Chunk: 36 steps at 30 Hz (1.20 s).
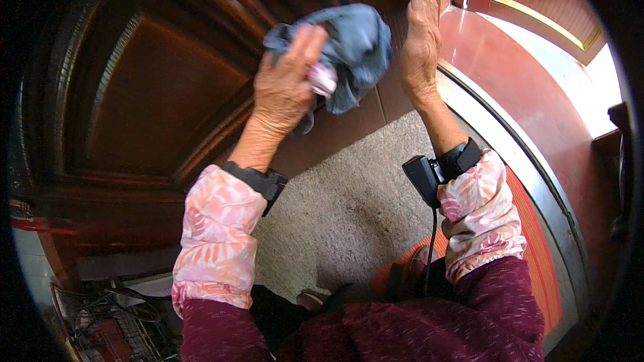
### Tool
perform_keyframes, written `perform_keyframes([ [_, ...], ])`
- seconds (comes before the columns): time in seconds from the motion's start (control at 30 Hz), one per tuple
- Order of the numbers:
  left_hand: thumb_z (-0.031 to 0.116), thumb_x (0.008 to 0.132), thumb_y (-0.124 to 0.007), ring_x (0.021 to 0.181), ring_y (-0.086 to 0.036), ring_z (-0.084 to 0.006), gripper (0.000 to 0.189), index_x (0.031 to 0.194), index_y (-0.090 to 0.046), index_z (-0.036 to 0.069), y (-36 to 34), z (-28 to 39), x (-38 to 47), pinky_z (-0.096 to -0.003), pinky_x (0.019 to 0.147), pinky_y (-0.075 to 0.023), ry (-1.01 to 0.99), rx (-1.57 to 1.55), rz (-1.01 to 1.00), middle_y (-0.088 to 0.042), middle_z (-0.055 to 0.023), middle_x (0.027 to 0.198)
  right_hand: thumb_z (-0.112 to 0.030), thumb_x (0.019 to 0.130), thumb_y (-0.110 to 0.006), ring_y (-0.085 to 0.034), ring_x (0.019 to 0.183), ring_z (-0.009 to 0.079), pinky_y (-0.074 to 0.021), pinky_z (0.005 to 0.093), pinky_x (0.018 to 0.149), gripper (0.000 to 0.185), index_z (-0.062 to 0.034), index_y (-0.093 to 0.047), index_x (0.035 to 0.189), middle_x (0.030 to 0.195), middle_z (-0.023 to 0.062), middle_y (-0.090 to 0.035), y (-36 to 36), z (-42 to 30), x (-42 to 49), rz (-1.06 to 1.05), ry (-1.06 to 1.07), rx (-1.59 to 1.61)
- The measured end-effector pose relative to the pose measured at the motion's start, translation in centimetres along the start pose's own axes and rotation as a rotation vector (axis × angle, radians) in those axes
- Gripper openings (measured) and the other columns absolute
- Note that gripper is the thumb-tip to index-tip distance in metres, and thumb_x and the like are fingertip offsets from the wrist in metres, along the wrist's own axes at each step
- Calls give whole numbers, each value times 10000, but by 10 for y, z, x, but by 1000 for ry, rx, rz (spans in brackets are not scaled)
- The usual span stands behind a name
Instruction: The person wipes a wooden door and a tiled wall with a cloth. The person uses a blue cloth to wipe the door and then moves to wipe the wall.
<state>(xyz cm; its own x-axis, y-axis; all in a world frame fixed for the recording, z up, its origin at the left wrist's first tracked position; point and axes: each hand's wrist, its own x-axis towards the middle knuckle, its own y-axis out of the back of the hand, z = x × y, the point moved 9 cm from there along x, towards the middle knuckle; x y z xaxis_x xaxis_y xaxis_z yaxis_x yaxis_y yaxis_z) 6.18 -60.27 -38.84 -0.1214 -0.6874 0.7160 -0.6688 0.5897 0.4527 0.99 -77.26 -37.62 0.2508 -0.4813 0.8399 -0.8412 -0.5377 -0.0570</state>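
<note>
My left hand [287, 78] grips a bunched blue-grey cloth [359, 40] in front of a dark brown panelled door [166, 95]. A small pink-and-white bit of fabric [322, 80] pokes out beside its fingers. The hand and the cloth are slightly blurred, and the palm is hidden. At the door's edge, my right hand [422, 45] is held upright with its fingers stretched out and nothing in it. Its palm faces the door edge; whether the whole palm touches cannot be told.
Below lies a speckled grey floor [342, 211], with an orange striped mat [536, 261] at right. A metal threshold [533, 161] curves past a reddish floor [503, 70]. Another door leaf [548, 0] with gold trim stands beyond. Wire-like clutter [121, 322] sits lower left. A black cable [431, 246] hangs from my right wrist device.
</note>
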Motion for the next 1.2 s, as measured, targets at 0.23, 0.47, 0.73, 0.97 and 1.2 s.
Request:
perform_keyframes([
  [0.23,170,771,-497,1268,-392,-144,425,1167,-578,41,-57,77,-75,-308,1055,-324,-334,-158,-369,-425,-15,1364,-241,971,-334,-200,1380,263,-135,321,1117,495,27,-312,1387,1479,178,-235,-7,8,-3,-35,-56,-147],
  [0.47,164,728,-498,1240,-434,-140,485,1170,-564,-23,-72,87,-88,-331,1090,-288,-483,-236,-419,-439,-46,1362,-274,966,-366,-299,1333,283,-225,333,1083,482,26,-396,1342,1441,192,-308,-12,3,-4,-149,-51,-185],
  [0.73,164,763,-514,1192,-445,-150,326,1048,-630,58,-133,131,16,-389,1112,-229,-229,-202,-107,-533,-14,1195,-285,957,-390,-412,1237,321,-314,352,1033,459,63,-508,1232,1319,222,-434,-7,12,0,-136,-34,-83],
  [0.97,180,807,-484,1284,-344,-107,379,1146,-615,73,-186,201,-117,-396,1155,-110,-659,-199,-700,-461,-2,1328,-339,965,-374,-308,1319,303,-225,347,1086,517,43,-435,1308,1414,197,-336,-16,23,-10,-247,-75,-74],
  [1.2,173,813,-477,1158,-469,-78,311,1062,-633,74,-109,117,-191,-350,1154,-151,-735,-176,-717,-405,-20,1368,-331,950,-389,-208,1366,324,-161,360,1111,579,10,-275,1404,1470,201,-230,-11,9,-4,-145,-67,-244],
])
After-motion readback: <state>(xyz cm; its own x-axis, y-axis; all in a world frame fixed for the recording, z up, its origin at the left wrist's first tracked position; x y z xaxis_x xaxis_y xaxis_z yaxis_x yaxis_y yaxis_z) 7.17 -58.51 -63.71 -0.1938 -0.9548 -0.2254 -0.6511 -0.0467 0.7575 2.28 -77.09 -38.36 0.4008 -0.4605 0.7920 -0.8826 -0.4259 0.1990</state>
